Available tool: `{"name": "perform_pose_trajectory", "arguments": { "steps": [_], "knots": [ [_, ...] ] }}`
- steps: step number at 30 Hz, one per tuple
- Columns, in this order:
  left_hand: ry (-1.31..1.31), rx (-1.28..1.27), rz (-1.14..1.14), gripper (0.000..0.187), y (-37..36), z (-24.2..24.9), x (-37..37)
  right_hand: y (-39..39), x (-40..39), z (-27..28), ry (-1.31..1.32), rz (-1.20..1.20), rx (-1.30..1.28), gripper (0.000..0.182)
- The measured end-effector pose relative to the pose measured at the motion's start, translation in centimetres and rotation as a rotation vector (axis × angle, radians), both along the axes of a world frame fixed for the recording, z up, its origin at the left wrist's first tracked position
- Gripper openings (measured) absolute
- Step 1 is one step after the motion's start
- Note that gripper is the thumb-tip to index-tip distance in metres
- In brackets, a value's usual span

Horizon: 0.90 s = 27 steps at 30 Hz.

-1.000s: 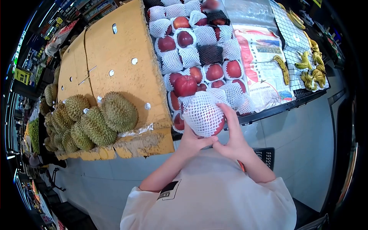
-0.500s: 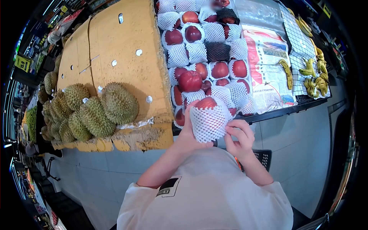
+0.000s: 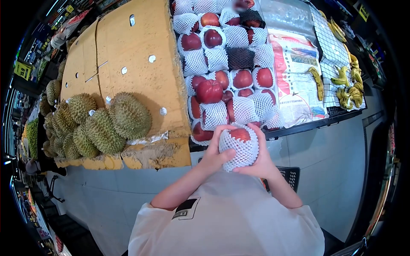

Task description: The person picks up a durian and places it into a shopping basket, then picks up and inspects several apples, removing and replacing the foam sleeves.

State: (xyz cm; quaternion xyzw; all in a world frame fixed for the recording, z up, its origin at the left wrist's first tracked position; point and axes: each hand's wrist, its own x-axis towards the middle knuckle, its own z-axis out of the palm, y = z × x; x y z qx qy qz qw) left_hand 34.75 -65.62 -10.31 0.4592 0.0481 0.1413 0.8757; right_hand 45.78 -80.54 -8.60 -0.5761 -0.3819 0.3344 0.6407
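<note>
A red apple [image 3: 240, 135] in a white foam net sleeve [image 3: 242, 154] is held between both hands in front of my chest. My left hand [image 3: 217, 150] wraps its left side, thumb across the front of the net. On the right side, my right hand [image 3: 261, 157] is closed around the sleeve. The apple's red top shows through the sleeve's opening. Just beyond my hands lie rows of apples, some in white nets and a few in black ones. One bare red apple [image 3: 209, 91] rests on top of the others.
Left of the apples, several durians [image 3: 104, 130] sit on a brown cardboard sheet [image 3: 136, 51]. To the right are a newspaper [image 3: 294, 81] with a single banana [image 3: 317, 83] on it, and more bananas [image 3: 352, 94]. A black crate [image 3: 290, 176] stands below the stand's front edge.
My right hand has gone from pinching the net's edge to wrapping the apple's right side. The netted apple has moved slightly right and down, and the net now sits closer around it.
</note>
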Motion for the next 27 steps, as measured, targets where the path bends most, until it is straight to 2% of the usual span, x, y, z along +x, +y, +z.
{"name": "perform_pose_trajectory", "arguments": {
  "steps": [3, 5, 6, 8, 9, 11, 12, 14, 16, 18, 19, 21, 22, 25, 27],
  "knots": [
    [0.038, 0.085, 0.014, 0.059, 0.1, -0.3, 0.0, 0.3, 0.2, 0.1, -0.007, 0.001, 0.009, 0.125],
    [0.122, 0.315, 0.071, 0.053, 0.4, -0.1, 0.1, 0.5, 0.4, 0.3, 0.001, 0.005, 0.01, 0.124],
    [0.118, 0.314, 0.072, 0.053, 0.6, 0.2, 0.2, 0.7, 0.6, 0.5, 0.054, 0.017, 0.024, 0.119],
    [0.172, 0.674, 0.14, 0.053, 1.1, 1.6, 0.3, 1.1, 0.9, 0.6, 0.103, 0.032, 0.037, 0.115],
    [0.168, 0.674, 0.145, 0.053, 1.5, 2.4, 0.3, 1.4, 1.1, 0.7, 0.171, 0.018, 0.067, 0.106],
    [0.278, 1.045, 0.196, 0.055, 2.1, 3.8, 0.5, 1.9, 1.1, 0.9, 0.301, -0.027, 0.107, 0.089],
    [0.273, 1.046, 0.203, 0.055, 2.3, 3.9, 0.7, 2.1, 1.3, 0.8, 0.295, -0.024, 0.109, 0.089],
    [0.387, 1.202, 0.333, 0.057, 2.8, 4.0, 1.1, 3.1, 2.1, 0.5, 0.306, -0.12, 0.161, 0.089],
    [0.425, 1.165, 0.373, 0.056, 3.5, 3.8, 1.2, 4.8, 4.5, 2.2, 0.137, -0.212, 0.216, 0.088],
    [0.473, 1.071, 0.382, 0.053, 4.0, 3.1, 1.0, 6.5, 8.1, 3.6, -0.195, -0.325, 0.143, 0.088],
    [0.479, 1.083, 0.375, 0.048, 4.2, 2.7, 0.8, 7.3, 9.7, 4.0, -0.202, -0.33, 0.15, 0.088],
    [0.459, 1.108, 0.379, 0.048, 4.3, 1.5, 0.4, 8.9, 12.2, 4.3, -0.784, -0.355, -0.069, 0.088],
    [0.447, 1.127, 0.383, 0.047, 4.3, 1.1, 0.3, 9.6, 12.7, 4.3, -0.792, -0.365, -0.058, 0.088],
    [0.409, 1.125, 0.388, 0.047, 4.1, 0.6, 0.1, 11.4, 13.1, 4.2, -0.934, -0.139, -0.258, 0.084],
    [0.404, 1.113, 0.381, 0.047, 4.1, 0.7, 0.0, 12.5, 13.8, 3.5, -0.999, -0.043, -0.258, 0.086]
  ]
}}
